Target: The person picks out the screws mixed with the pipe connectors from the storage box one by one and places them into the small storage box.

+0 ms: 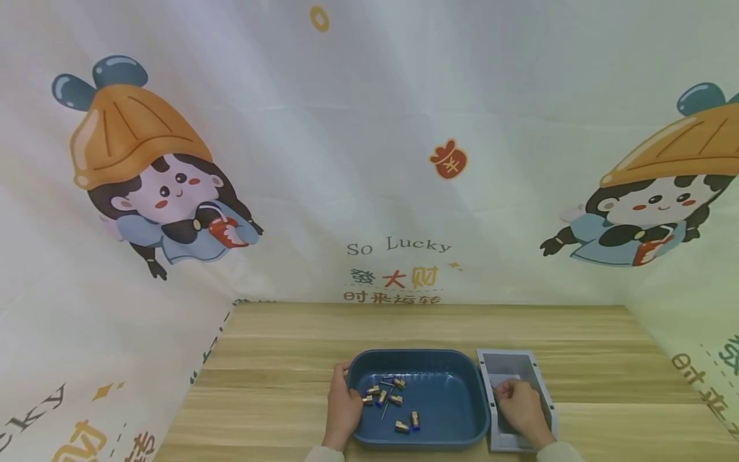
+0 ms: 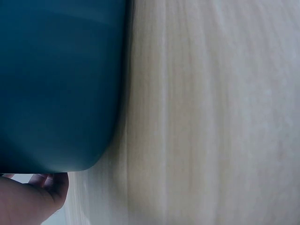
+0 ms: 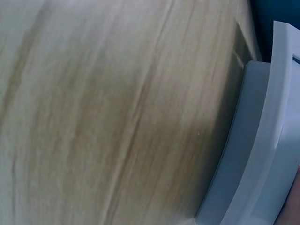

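Observation:
A dark blue rectangular tray [image 1: 430,410] sits on the wooden table. In its left half lie several small brass fittings [image 1: 395,400], some with blue ends, and a few thin metal pins [image 1: 385,409]. My left hand [image 1: 343,405] grips the tray's left rim, thumb at the edge and fingers along the outer wall; in the left wrist view those fingers [image 2: 60,185] curl beside the wall. Inside the grey box [image 1: 514,359], right of the tray, is my right hand [image 1: 522,405], fingertips bunched near the box's left wall. I cannot tell whether they pinch something small.
Grey box and tray stand side by side near the front of the wooden table [image 1: 277,385]. Behind and at both sides hangs a pale printed cloth [image 1: 369,160] with cartoon figures and lettering. The box's grey outer wall [image 3: 248,140] crosses the right wrist view.

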Demonstrator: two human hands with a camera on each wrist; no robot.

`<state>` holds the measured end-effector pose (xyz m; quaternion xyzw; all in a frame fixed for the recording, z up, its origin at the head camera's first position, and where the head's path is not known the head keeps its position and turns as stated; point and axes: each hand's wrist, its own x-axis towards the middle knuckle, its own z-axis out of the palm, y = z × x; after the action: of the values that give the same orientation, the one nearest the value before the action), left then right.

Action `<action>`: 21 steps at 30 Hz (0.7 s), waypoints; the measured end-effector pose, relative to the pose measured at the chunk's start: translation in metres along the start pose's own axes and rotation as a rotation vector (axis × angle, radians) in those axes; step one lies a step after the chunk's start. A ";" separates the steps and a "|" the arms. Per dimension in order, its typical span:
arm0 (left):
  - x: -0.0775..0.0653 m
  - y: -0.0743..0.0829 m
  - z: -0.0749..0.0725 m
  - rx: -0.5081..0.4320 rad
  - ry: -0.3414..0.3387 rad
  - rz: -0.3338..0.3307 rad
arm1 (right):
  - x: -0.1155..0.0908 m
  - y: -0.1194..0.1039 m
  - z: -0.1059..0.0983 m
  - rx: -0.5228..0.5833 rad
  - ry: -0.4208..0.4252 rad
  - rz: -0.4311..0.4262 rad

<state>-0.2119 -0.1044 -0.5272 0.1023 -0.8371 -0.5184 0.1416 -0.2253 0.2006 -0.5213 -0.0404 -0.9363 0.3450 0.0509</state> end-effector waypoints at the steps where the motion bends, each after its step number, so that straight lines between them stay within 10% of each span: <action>1: 0.000 0.000 0.000 -0.001 0.001 0.000 | 0.000 0.000 0.000 -0.002 0.000 -0.001; 21: -0.001 0.001 -0.001 -0.004 0.016 0.028 | 0.000 0.003 0.004 -0.027 0.047 -0.013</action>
<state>-0.2104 -0.1047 -0.5259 0.0943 -0.8362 -0.5173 0.1557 -0.2252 0.2000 -0.5263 -0.0433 -0.9397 0.3310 0.0745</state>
